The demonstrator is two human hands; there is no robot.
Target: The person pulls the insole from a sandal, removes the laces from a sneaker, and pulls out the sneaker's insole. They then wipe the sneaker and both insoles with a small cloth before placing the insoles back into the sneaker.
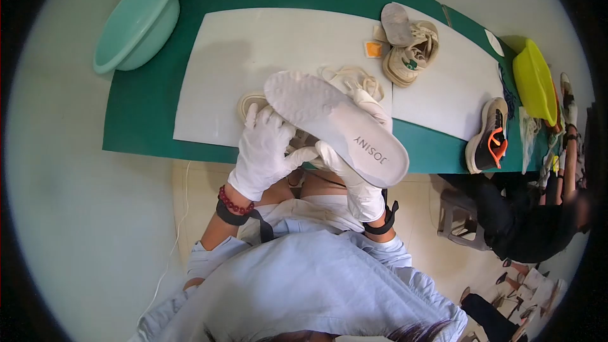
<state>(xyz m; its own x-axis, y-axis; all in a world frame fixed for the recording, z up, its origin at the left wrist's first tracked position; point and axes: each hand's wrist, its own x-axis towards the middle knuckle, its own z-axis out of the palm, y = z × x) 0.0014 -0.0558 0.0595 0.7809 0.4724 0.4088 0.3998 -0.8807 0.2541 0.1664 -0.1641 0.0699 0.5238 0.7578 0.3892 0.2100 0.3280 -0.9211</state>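
Observation:
A grey-white insole (339,128) marked JOSINY lies slantwise above my gloved hands. Beneath it is a light shoe (251,102), mostly hidden, with its rounded end showing at the left. My left hand (263,152), in a white glove, is closed over this shoe, fingers on its rounded end. My right hand (347,174), also gloved, sits under the insole; its thumb side reaches the shoe opening, and most of its fingers are hidden. Pale laces (358,81) and crumpled white material (373,109) lie just behind the insole.
Beige shoes (411,54) with another insole (396,24) lie behind to the right, beside an orange-and-white packet (373,49). A dark sneaker (489,136) stands farther right. A teal basin (139,22) and yellow basin (535,82) flank the table (142,107). A co-worker (538,228) sits at right.

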